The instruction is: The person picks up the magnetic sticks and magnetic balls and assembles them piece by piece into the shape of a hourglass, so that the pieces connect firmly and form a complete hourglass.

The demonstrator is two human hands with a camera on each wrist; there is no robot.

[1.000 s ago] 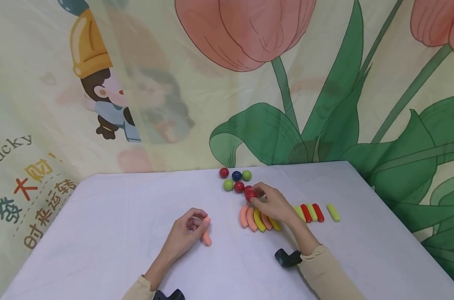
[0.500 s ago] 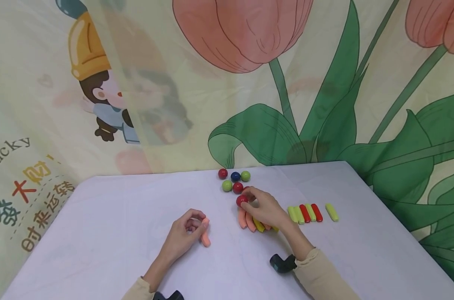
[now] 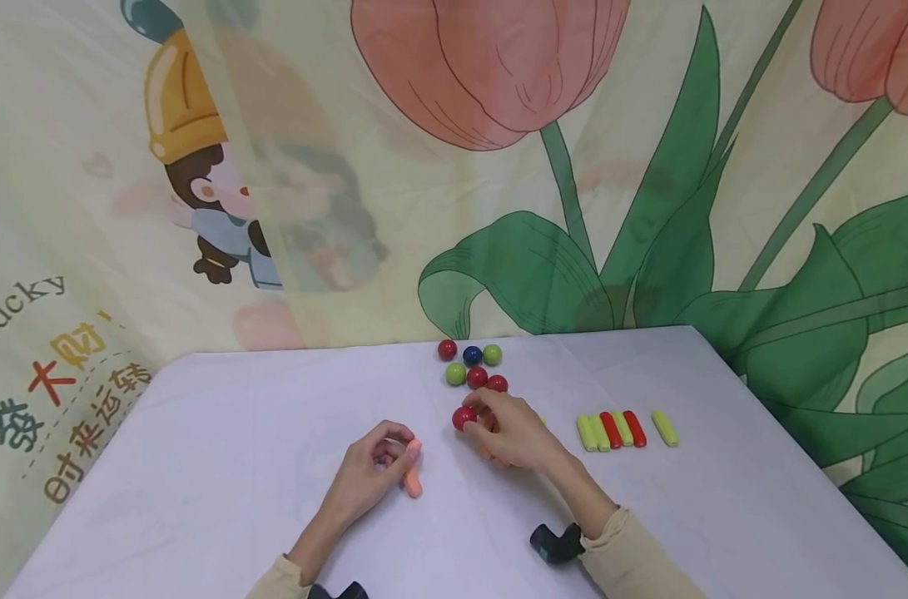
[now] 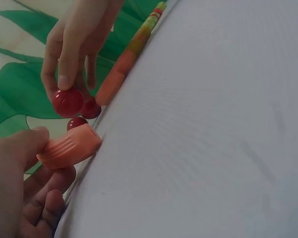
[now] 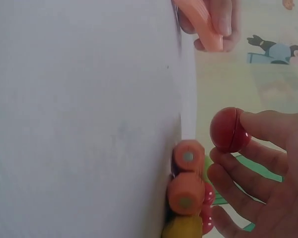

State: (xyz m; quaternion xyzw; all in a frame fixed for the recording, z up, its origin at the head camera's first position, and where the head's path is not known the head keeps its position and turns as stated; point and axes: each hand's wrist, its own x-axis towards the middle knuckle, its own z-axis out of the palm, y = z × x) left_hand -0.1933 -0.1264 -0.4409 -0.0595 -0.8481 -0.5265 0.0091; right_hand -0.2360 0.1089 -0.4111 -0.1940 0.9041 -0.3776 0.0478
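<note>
My left hand (image 3: 367, 466) pinches a salmon-pink curved piece (image 3: 412, 476) upright between thumb and fingers, left of the table's middle. Ridges run along this piece in the left wrist view. A glossy red ball (image 3: 463, 418) with a seam around it is held between the thumb and fingertips of my right hand (image 3: 517, 433). In the right wrist view the red ball (image 5: 226, 130) is raised beside a row of curved pieces (image 5: 185, 194), salmon-pink and yellow, with round discs on the pink ends. From the head view, my right hand hides most of that row.
Behind my right hand lie several balls: red (image 3: 478, 378), dark blue (image 3: 473, 356) and green (image 3: 456, 374). To the right is a row of yellow-green bars (image 3: 588, 433) and red bars (image 3: 634, 428). One yellow-green bar (image 3: 665, 428) lies apart. A printed cloth (image 3: 528, 266) hangs behind the table.
My right hand has carried the red ball left and nearer to me, from the ball group to in front of the curved row. My left hand keeps its place and its grip.
</note>
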